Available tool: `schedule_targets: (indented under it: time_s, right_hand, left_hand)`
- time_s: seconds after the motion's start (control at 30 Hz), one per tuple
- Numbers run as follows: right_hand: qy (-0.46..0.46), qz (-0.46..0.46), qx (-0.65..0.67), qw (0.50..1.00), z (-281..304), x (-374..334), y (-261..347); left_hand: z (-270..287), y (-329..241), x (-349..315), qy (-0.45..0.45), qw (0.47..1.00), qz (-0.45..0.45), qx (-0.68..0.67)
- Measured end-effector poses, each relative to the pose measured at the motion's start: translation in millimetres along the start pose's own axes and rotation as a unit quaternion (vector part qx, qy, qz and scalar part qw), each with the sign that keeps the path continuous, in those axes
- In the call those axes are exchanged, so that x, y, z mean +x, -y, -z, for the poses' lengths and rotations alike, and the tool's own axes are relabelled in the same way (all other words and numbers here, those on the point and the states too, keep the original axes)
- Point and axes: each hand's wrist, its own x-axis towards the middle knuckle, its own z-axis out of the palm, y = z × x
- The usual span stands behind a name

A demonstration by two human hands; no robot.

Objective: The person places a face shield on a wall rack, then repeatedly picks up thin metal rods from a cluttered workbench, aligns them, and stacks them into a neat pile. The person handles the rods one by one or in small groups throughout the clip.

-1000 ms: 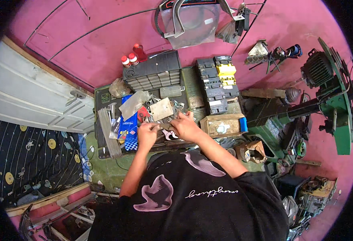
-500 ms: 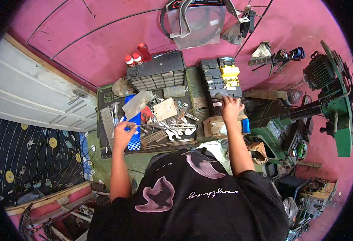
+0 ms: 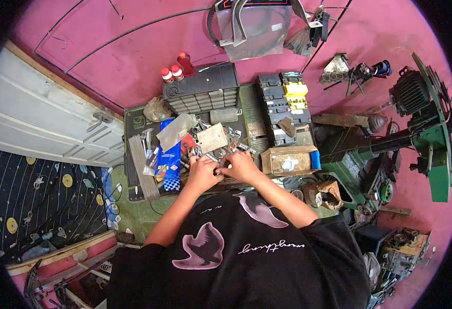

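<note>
My left hand (image 3: 203,175) and my right hand (image 3: 240,166) come together low over the front of the cluttered bench. Their fingers are curled and nearly touch. A small dark thing shows between the fingertips, too hidden to name. Under and behind the hands are metal wrenches and thin rods, mostly covered by them. Just beyond lies a cream-coloured flat piece (image 3: 212,138), with a red piece (image 3: 187,143) to its left. A blue packet (image 3: 169,162) lies left of my left hand, beside a bundle of thin grey rods (image 3: 142,167).
A grey small-parts drawer cabinet (image 3: 201,88) stands at the back, with red-capped bottles (image 3: 167,75) on top. Right of it are black cases (image 3: 273,98), a brown lump (image 3: 287,126) and an open wooden box (image 3: 290,160). A green machine (image 3: 432,139) stands at far right.
My right hand has left the brown lump on the black cases and moved left. My left hand has moved right, away from the blue packet, and the two hands now meet.
</note>
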Motion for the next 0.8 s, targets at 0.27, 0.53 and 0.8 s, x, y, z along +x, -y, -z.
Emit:
schedule_targets:
  time_s: [0.27,0.53,0.8]
  right_hand:
    - [-0.061,-0.034,0.127,0.99,-2,-11,-37]
    - [-0.104,-0.181,0.095,0.973,-12,-39,-119]
    - [-0.131,-0.228,0.093,0.96,-25,-62,-143]
  left_hand:
    - [-42,16,-12,0.002,0.996,0.043,-0.076]
    - [-111,48,-42,0.117,0.992,0.036,0.003]
    - [-135,41,-41,0.133,0.987,-0.02,0.085]
